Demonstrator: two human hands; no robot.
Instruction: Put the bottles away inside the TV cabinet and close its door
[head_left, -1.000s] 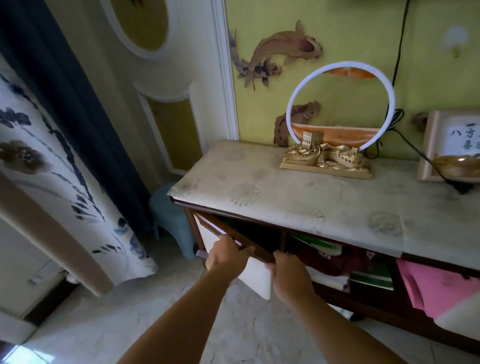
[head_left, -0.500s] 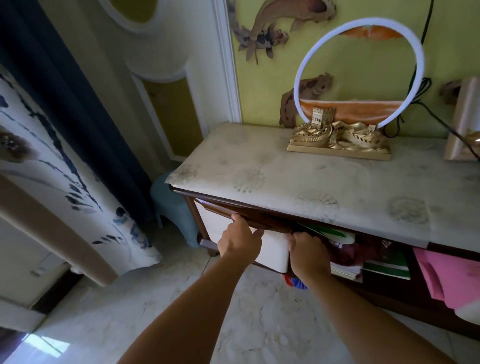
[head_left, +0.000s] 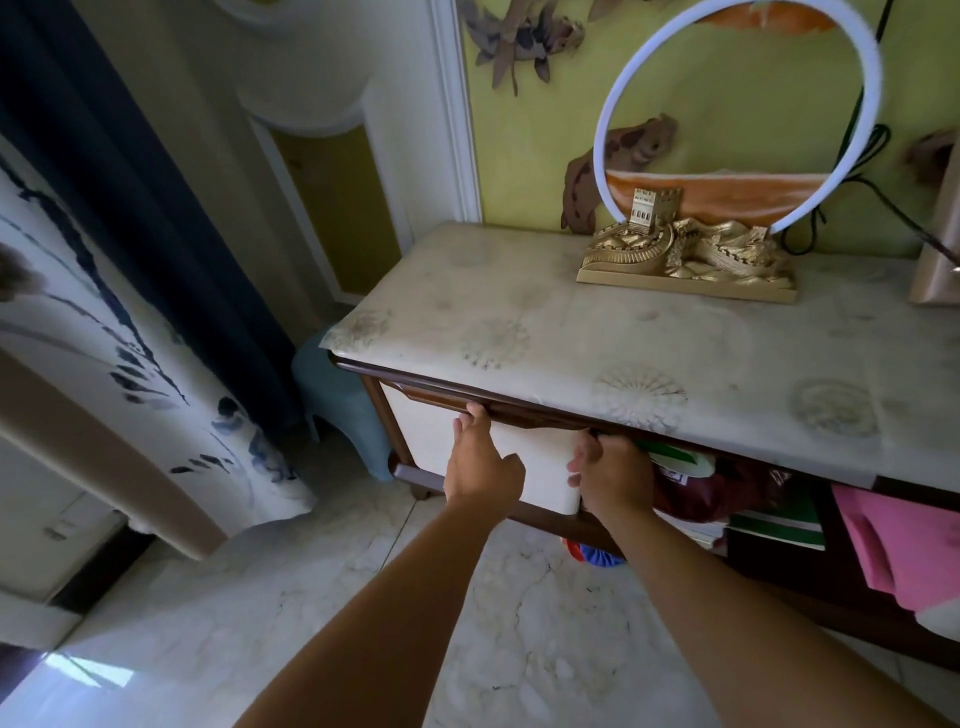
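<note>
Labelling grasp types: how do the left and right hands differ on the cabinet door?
Left hand lies over the door's white panel, fingers stretched up to its top rail; right hand sits at the door's right edge, fingers curled round it. Left thumb splays out; the right hand looks clenched. Both touch the door.

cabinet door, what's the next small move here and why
Probably push the door the last bit shut. The left hand touches its top rail with its fingertips, the right hand grips its right edge, and that edge seems to stand slightly out from the cabinet.
</note>
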